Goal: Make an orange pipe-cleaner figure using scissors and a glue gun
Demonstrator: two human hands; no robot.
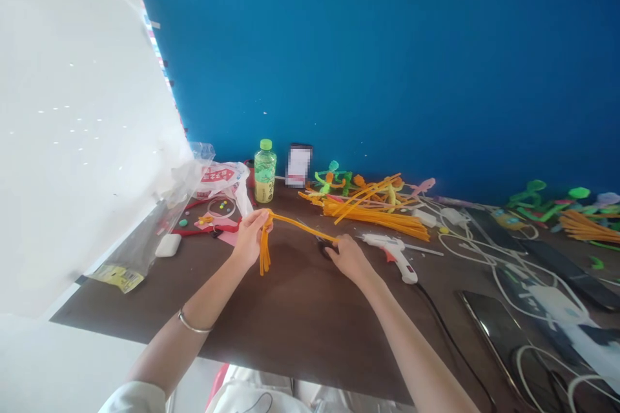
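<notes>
My left hand [252,235] pinches a bunch of orange pipe cleaners [264,251], whose ends hang below the fingers. One orange strand [303,226] runs from that hand to the right, stretched over the table. Its far end is between the fingers of my right hand [349,258]. Close by my right hand, partly hidden beneath it, is a dark object like scissors [325,247]. A white glue gun [394,253] lies just right of my right hand. Behind it lies a pile of orange pipe cleaners [372,216].
A green-capped bottle [265,172] and a propped phone [299,166] stand at the back. Plastic bags [217,179] and a white case [168,245] are on the left. Cables [489,258], a black phone [498,335] and colourful pipe-cleaner figures [537,197] lie on the right.
</notes>
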